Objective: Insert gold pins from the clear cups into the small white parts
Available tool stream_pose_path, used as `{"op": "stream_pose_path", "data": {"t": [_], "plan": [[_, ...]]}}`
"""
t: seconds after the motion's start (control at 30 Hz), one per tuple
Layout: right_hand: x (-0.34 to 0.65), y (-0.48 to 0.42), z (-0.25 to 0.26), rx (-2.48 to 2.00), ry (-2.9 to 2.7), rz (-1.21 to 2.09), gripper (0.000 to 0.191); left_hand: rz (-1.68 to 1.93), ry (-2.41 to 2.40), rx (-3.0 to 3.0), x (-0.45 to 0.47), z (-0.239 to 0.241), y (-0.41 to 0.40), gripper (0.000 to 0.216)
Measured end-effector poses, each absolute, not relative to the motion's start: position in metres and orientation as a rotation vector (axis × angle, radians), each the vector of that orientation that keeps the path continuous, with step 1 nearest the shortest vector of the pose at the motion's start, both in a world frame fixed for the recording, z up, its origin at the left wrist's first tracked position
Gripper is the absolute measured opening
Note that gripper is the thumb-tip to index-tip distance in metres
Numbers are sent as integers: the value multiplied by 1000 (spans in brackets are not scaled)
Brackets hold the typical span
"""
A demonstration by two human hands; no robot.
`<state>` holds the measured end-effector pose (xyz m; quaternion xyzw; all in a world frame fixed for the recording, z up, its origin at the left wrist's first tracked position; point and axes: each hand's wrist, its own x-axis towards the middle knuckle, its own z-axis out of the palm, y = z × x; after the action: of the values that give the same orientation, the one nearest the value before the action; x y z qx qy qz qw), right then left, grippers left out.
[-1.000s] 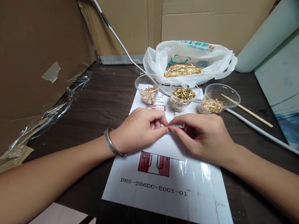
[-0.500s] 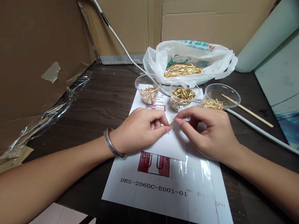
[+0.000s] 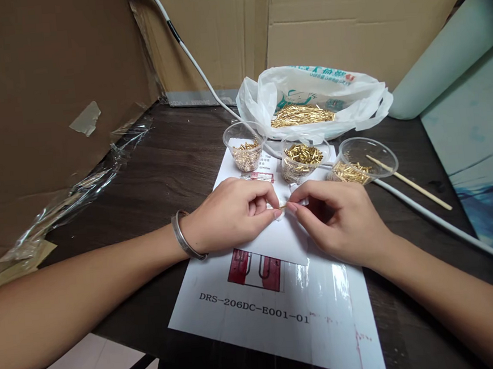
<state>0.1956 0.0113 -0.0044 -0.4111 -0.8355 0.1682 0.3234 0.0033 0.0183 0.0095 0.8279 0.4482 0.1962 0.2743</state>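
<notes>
Between my fingertips is a thin gold-coloured metal pin [image 3: 283, 206], held over the white paper sheet [image 3: 272, 242]. My left hand [image 3: 235, 212], with a metal bangle at the wrist, pinches its left end. My right hand [image 3: 338, 217] closes thumb and forefinger on the other end. Just beyond the hands stand a clear plastic cup of small gold pieces [image 3: 246, 156], a second cup of gold tubes [image 3: 302, 163], and a tilted third cup [image 3: 367, 155] with thin gold parts in it. A small white item under the fingertips is mostly hidden.
A white plastic bag [image 3: 364, 107] full of gold pins lies at the back. A wooden stick [image 3: 426, 193] leans out of the tilted cup. A white cable [image 3: 208, 85] crosses the table behind the cups. Cardboard walls [image 3: 345, 34] close the left and back.
My right hand has shifted slightly left and down, bringing its fingertips nearer to the left ones. Less of the pin now shows between them. The left hand stays almost still.
</notes>
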Motion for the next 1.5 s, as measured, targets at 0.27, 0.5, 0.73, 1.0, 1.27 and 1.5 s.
{"op": "stream_pose_path", "data": {"t": [0.27, 0.5, 0.73, 1.0, 1.27, 1.5], "plan": [[197, 11, -5, -1089, -2246, 454, 8, 513, 1214, 2231, 4, 10, 18, 10], [197, 11, -6, -1130, -2262, 438, 12, 517, 1237, 2153, 4, 11, 18, 13], [196, 11, -8, -1120, -2255, 442, 10, 518, 1227, 2166, 4, 11, 19, 14], [196, 11, -11, -1005, -2200, 378, 7, 521, 1238, 2190, 5, 12, 16, 10], [196, 13, 29, -942, -2086, 129, 7, 506, 1199, 2190, 4, 11, 18, 13], [215, 119, 63, -1187, -2131, -6, 13, 481, 1261, 2166, 5, 12, 19, 17]]}}
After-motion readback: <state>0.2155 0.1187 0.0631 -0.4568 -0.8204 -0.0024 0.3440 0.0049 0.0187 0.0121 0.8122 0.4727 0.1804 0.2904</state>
